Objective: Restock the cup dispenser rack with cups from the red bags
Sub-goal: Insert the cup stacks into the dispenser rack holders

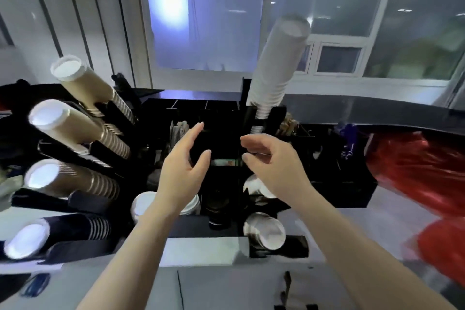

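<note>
Below our wrists we see a pale grey counter (216,284), smooth and matt, with a black rack (226,228) standing on it. Our left hand (182,166) and right hand (273,158) are raised over the rack, apart from each other, palms facing inward. The left hand's fingers are loosely spread and hold nothing. The right hand's fingers are curled; whether they pinch anything we cannot tell.

Just under the hands, three round white cup ends poke out of the rack: one (141,205) beneath the left wrist and two (265,230) below the right wrist, both blurred.

Left of the left hand we count four long stacks lying tilted in black holders: three tan ribbed paper stacks (83,128) and one dark blue stack (63,233), each showing a white round end towards us.

Right of the right hand lie two crinkled, shiny red bags (415,168), the nearer one (442,246) at the counter's edge.

Beyond the right hand's fingertips one tall white stack (276,65) rises slanting from a black holder. Behind it runs a glossy black ledge (364,108), then white-framed windows (339,58) and a panelled wall with dark vertical lines (75,7) far to the left.
</note>
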Demonstrator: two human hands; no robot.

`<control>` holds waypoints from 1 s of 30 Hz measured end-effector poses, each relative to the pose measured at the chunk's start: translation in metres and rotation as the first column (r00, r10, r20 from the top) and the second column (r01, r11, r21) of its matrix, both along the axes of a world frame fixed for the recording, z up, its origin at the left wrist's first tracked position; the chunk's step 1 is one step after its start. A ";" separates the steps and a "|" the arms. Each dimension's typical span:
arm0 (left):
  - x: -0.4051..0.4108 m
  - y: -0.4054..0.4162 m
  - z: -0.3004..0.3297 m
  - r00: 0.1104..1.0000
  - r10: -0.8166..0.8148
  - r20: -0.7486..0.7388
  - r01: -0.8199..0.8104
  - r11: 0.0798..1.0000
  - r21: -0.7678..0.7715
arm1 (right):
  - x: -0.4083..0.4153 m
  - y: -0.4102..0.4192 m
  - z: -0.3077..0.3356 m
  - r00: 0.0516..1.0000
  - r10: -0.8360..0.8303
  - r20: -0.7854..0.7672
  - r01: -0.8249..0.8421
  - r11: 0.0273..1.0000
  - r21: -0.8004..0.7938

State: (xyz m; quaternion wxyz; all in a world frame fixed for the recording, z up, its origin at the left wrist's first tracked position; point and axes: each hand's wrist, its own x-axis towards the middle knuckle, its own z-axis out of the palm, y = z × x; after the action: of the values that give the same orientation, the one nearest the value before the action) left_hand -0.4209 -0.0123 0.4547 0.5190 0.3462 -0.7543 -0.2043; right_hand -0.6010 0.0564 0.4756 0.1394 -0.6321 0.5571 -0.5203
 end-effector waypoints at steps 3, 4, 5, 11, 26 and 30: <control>-0.019 0.003 0.006 1.000 0.000 -0.004 0.000 1.000 -0.011 | -0.026 0.001 0.013 0.996 -0.043 0.076 0.048 0.997 -0.065; -0.025 0.002 0.009 1.000 -0.006 -0.008 0.006 1.000 -0.006 | -0.033 0.000 0.017 0.994 -0.055 0.096 0.063 0.995 -0.083; -0.029 0.001 0.013 1.000 -0.022 -0.015 0.022 1.000 0.005 | -0.039 -0.002 0.021 0.991 -0.064 0.116 0.075 0.993 -0.096; -0.053 -0.025 0.030 0.998 -0.056 -0.006 0.056 0.998 -0.020 | -0.069 -0.029 0.044 0.974 -0.145 0.174 0.171 0.974 -0.146; -0.140 -0.142 0.076 0.936 -0.352 0.012 0.350 0.934 0.076 | -0.098 -0.115 0.094 0.977 -0.159 0.140 0.168 0.985 -0.050; -0.161 -0.151 0.081 0.916 -0.397 -0.064 0.401 0.914 0.057 | -0.100 -0.121 0.096 0.979 -0.174 0.105 0.182 0.981 -0.073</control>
State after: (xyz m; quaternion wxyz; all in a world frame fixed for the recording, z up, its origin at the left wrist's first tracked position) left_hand -0.5814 -0.1634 0.5361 0.4734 0.1975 -0.7879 -0.3406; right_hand -0.7007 -0.0647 0.5714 0.0932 -0.5586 0.5822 -0.5835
